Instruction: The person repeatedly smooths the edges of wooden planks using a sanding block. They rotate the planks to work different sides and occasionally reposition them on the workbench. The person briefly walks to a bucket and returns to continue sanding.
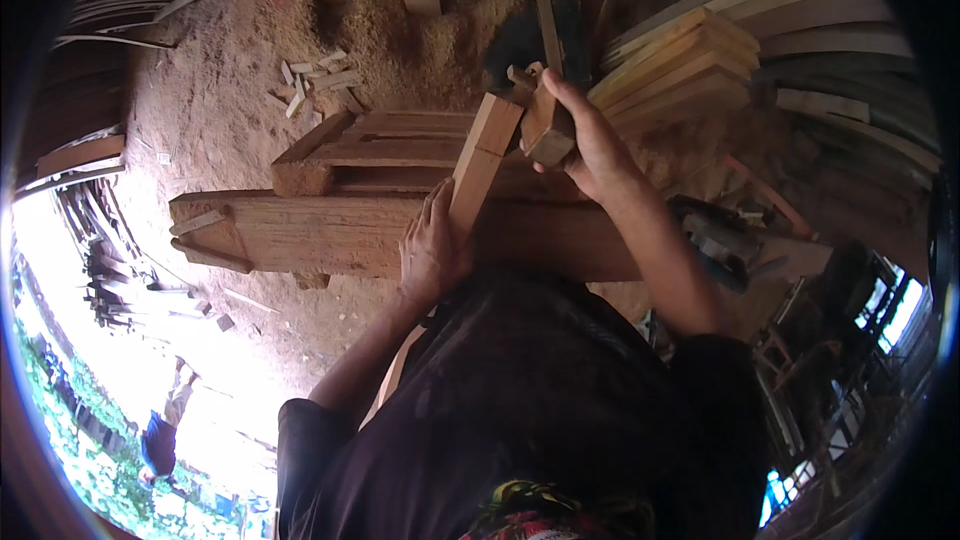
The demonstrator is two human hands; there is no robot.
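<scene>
My left hand (431, 245) is wrapped round a long squared timber (480, 162), which slants up and away from beside my body. A thin dark line crosses the timber near its far end. My right hand (600, 152) grips a wooden block (546, 132) just right of that end, thumb along its top. A small wooden piece (518, 75) juts from the block's far side; the block's exact kind is unclear. Under the timber lies a thick beam (310, 232), running left to right. My torso hides the timber's near part.
A slatted wooden frame (400, 138) lies beyond the beam. Small offcuts (318, 80) and sawdust (400, 45) cover the ground. Stacked boards (690, 65) rise at the far right, near a power tool (715, 240). Another person (165, 425) is at lower left.
</scene>
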